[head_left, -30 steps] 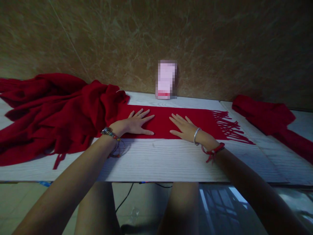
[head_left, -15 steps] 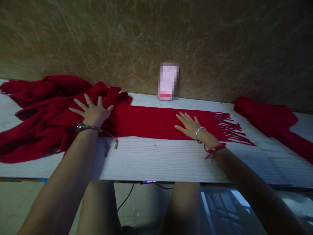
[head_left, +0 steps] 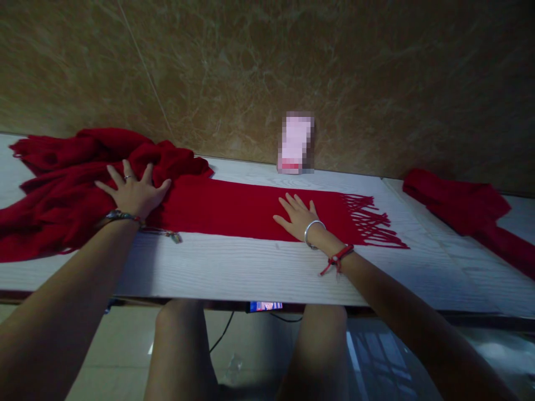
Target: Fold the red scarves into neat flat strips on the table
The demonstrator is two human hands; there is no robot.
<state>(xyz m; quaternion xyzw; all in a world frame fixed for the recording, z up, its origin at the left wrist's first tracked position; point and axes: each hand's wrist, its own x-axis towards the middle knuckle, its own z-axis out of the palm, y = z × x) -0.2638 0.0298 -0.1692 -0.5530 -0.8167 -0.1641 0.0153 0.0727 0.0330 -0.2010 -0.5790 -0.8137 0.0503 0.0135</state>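
Observation:
A red fringed scarf [head_left: 234,209] lies lengthwise on the white wood-grain table. Its right stretch is flat and ends in loose tassels, while its left part bunches into folds. My left hand [head_left: 136,192], fingers spread, lies palm down where the flat stretch meets the crumpled part. Flat on the smooth red cloth, short of the fringe, rests my right hand [head_left: 296,217] with its fingers stretched out. Neither palm can be seen. Both wrists wear bracelets.
Another bundle of red cloth [head_left: 460,200] lies at the table's right. A blurred-out pink object [head_left: 296,142] stands against the brown marbled wall [head_left: 234,67]. A lit screen [head_left: 266,306] shows under the front edge of the table [head_left: 234,267].
My left hand has moved left from the flat stretch to the bunched cloth. The fringed end has since shifted left, with my right hand still lying on the scarf.

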